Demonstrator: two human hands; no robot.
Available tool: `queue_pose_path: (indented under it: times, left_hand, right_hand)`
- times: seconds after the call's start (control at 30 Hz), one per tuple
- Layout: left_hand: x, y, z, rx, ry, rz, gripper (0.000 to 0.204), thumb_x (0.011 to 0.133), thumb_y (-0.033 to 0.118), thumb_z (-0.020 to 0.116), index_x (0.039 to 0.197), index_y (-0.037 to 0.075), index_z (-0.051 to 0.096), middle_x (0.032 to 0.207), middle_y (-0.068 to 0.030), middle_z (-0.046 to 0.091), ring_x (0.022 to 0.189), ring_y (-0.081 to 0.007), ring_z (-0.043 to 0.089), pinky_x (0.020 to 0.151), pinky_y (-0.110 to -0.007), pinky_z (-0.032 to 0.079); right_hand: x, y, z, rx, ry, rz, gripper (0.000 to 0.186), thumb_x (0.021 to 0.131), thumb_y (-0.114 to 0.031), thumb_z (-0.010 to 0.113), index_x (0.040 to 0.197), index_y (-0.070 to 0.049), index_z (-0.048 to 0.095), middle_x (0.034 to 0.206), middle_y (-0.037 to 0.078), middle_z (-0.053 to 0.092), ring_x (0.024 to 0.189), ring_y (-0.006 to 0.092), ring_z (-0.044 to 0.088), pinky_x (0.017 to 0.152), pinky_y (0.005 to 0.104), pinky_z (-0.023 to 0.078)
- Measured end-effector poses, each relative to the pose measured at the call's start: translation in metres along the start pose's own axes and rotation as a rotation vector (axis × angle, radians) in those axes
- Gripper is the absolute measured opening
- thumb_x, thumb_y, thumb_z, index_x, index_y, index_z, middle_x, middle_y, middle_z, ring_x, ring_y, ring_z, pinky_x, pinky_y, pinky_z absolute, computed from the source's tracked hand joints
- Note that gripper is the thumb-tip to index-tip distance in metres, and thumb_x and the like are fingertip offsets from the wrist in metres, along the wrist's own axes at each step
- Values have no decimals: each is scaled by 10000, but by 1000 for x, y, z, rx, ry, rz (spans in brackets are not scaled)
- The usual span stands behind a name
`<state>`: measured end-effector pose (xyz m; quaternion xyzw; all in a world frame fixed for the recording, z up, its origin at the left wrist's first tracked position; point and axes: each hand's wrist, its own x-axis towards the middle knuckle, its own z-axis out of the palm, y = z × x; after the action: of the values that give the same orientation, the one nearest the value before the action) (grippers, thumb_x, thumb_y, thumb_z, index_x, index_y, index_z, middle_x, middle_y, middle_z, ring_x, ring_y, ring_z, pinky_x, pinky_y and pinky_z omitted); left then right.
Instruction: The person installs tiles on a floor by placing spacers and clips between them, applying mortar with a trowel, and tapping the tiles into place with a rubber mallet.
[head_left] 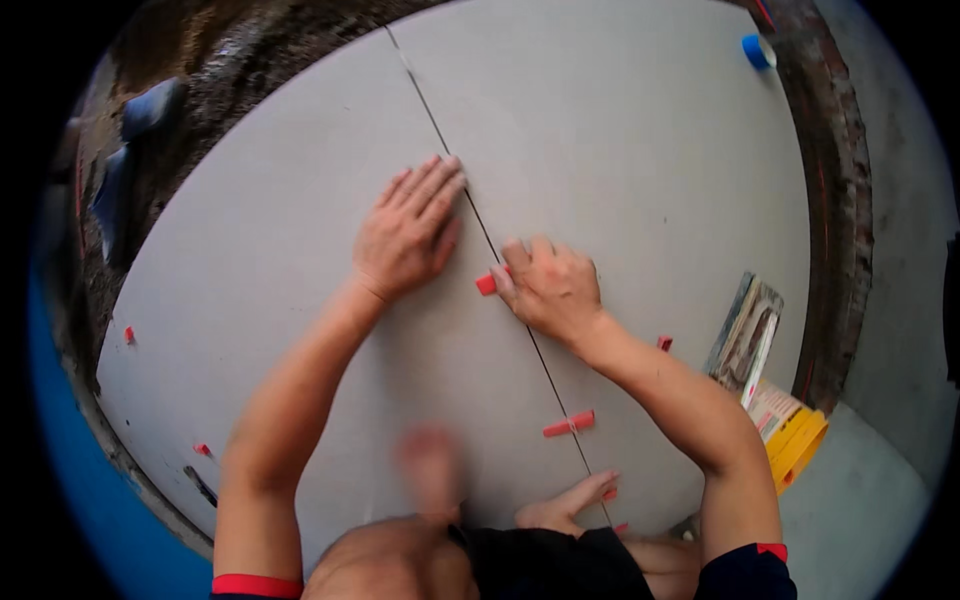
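Two large pale grey tiles meet at a thin dark joint running from the far edge down toward my bare feet. My left hand (pixel 412 222) lies flat on the left tile (pixel 260 240), fingers stretched, with the fingertips reaching the joint. To its right and nearer me, my right hand (pixel 553 285) is curled over the joint, resting on the right tile (pixel 640 130). Its thumb and fingers close on a red plastic tile-levelling wedge (pixel 487 284), whose left end shows. Closer to my feet, another red wedge (pixel 568 424) lies across the joint.
A trowel (pixel 745 335) rests at the right beside a yellow bucket (pixel 797 445). A blue tape roll (pixel 758 52) sits at the far right corner. Small red pieces stand along the edges, one at the left (pixel 129 335). Rough brown ground (pixel 235 75) borders the far left.
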<state>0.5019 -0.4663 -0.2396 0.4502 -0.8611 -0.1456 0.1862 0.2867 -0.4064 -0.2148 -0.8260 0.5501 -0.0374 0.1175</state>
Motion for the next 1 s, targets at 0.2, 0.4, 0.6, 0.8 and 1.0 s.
queue_pose_path:
  times: [0.2, 0.4, 0.6, 0.8, 1.0]
  left_hand:
    - [17, 12, 9, 15, 66, 6, 397, 921, 167, 552, 1296, 36, 548, 1405, -124, 519, 1331, -301, 460, 1109, -451, 335]
    - [29, 18, 15, 71, 87, -8, 405, 932, 146, 517, 1321, 35, 535, 1404, -150, 515, 1330, -340, 454, 1097, -469, 347]
    - [-10, 8, -5, 65, 54, -42, 465, 853, 104, 591, 1309, 25, 543, 1394, -176, 517, 1307, -365, 468, 1102, -479, 350]
    - [21, 5, -11, 14, 14, -23, 505, 888, 196, 589, 1357, 32, 493, 1456, -155, 453, 1366, -339, 404, 1135, -458, 309]
    - [39, -31, -19, 70, 32, -15, 450, 904, 214, 562, 1315, 34, 525, 1441, -145, 472, 1355, -301, 426, 1129, -435, 326]
  right_hand:
    - [-9, 9, 11, 46, 77, -48, 188, 863, -281, 636, 899, -116, 554, 735, 77, 547, 562, 243, 571, 478, 380, 451]
    - [-25, 8, -3, 381, -90, 241, 458, 947, -435, 529, 1197, -53, 498, 1002, 174, 617, 841, 354, 649, 684, 446, 533]
    - [-146, 89, -77, 384, -180, 886, 767, 827, -487, 678, 1304, 55, 420, 1200, 247, 568, 1036, 396, 615, 871, 475, 508]
    - [-182, 124, -64, 450, -144, 754, 500, 872, -259, 686, 1241, 21, 498, 957, 211, 655, 918, 355, 654, 811, 419, 515]
    - [-3, 79, -83, 977, 354, 658, 209, 884, -160, 676, 965, 31, 649, 870, 153, 652, 779, 234, 649, 741, 321, 513]
